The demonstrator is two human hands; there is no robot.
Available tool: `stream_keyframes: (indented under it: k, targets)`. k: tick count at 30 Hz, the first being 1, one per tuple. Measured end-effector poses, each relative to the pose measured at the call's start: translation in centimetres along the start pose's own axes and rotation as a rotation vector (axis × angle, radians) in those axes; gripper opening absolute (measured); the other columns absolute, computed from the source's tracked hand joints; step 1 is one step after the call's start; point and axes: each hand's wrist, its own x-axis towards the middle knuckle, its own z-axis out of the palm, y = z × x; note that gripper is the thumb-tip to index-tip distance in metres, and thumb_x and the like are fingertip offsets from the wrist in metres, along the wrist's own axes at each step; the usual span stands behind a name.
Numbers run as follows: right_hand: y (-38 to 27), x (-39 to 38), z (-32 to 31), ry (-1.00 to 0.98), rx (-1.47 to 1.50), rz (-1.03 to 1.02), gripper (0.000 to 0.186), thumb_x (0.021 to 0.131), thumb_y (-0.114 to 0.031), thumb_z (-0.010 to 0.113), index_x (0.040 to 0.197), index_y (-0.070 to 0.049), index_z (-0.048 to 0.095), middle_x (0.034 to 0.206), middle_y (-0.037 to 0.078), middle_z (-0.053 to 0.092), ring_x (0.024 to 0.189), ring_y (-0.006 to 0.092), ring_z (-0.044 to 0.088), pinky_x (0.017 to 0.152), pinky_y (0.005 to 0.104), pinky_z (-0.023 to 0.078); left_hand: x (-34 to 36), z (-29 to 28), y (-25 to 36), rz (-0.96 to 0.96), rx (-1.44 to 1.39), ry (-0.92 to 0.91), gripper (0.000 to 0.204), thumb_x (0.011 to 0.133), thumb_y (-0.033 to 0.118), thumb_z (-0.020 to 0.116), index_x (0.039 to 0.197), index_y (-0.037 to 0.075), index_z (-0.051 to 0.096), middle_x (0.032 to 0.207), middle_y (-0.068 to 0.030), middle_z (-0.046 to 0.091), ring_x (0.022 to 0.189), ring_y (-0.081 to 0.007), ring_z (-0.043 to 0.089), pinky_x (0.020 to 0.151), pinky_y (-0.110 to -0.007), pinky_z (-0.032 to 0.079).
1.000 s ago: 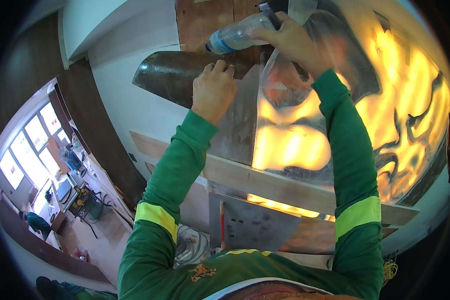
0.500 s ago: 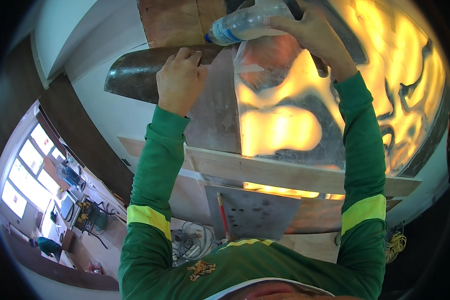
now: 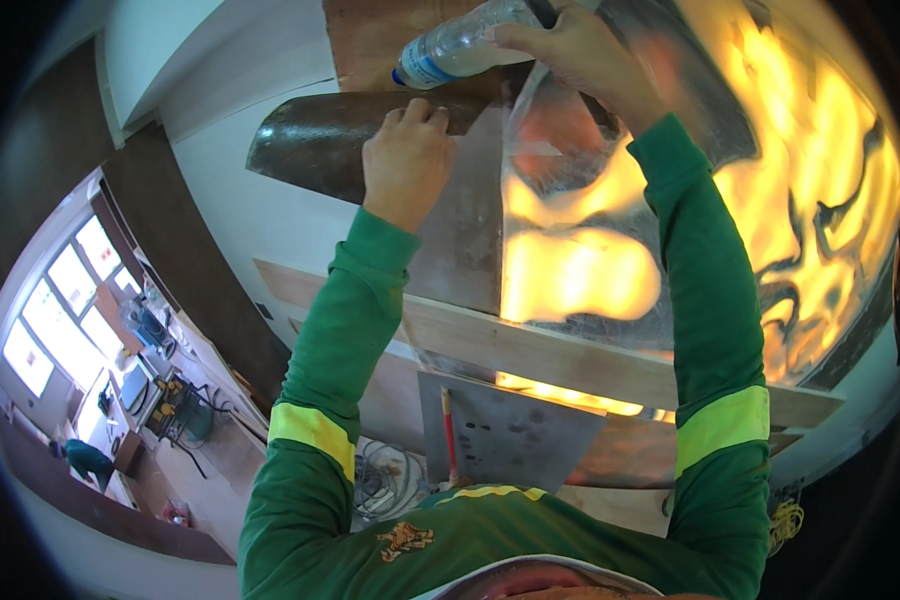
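My left hand is closed on the edge of a dark brown, glossy sheet that curls up and over to the left. Above it, my right hand grips a clear plastic bottle with a blue cap and a blue label. The bottle lies tilted, its cap pointing left and slightly down over the curled sheet. Whether liquid comes out cannot be made out. A flat brownish panel extends below my left hand, beside a shiny metallic surface with bright yellow reflections.
A long wooden strip crosses in front of me. Below it are a grey spotted sheet, a red-handled brush-like tool and coiled cables. Through an opening at left, another person bends near a workbench.
The view has shifted, so most things appear farther right. My right hand and the bottle have moved left along the curled sheet. My left hand keeps its hold on the sheet.
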Motion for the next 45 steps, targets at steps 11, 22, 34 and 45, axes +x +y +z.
stream_keyframes:
  k: [11,22,34,45]
  targets:
    - [0.3,3.9,8.0,0.053,0.067,-0.164,0.068,0.081,-0.035,0.085,0.132,0.004,0.062,0.113,0.022,0.073,0.103,0.0292,0.071,0.092,0.0381,0.055,-0.3,-0.1,-0.4,0.004,-0.047,-0.011,0.029,0.086,0.021,0.067,0.111,0.010,0.075,0.109,-0.0043,0.066,0.101,-0.0266,0.066,0.079,-0.043,0.060]
    - [4.9,-0.3,6.7,0.118,0.232,0.088,0.059,0.086,-0.044,0.081,0.119,0.001,0.064,0.080,0.001,0.065,0.058,0.0079,0.053,0.055,0.0237,0.045,-0.3,-0.3,-0.3,0.078,-0.161,0.245,0.049,0.088,0.029,0.075,0.131,0.007,0.066,0.117,-0.0130,0.065,0.111,-0.0360,0.063,0.090,-0.045,0.056]
    - [9.5,-21.4,9.7,0.361,1.345,0.495,0.058,0.103,-0.053,0.056,0.138,-0.007,0.051,0.119,0.018,0.067,0.050,0.0084,0.040,0.056,0.0277,0.046,-14.1,-4.6,10.2,-0.186,-0.990,-0.010,0.079,0.087,0.031,0.084,0.148,-0.002,0.047,0.139,-0.0244,0.053,0.127,-0.0379,0.055,0.106,-0.046,0.046]
    - [16.8,-51.1,16.8,-0.079,1.768,1.099,0.069,0.093,-0.063,0.067,0.130,-0.007,0.055,0.084,0.000,0.065,0.045,0.0050,0.044,0.048,0.0217,0.040,-27.0,-3.3,12.8,-0.920,-1.481,-0.486,0.101,0.071,0.035,0.096,0.150,0.001,0.042,0.140,-0.0156,0.057,0.130,-0.0260,0.056,0.113,-0.040,0.042]
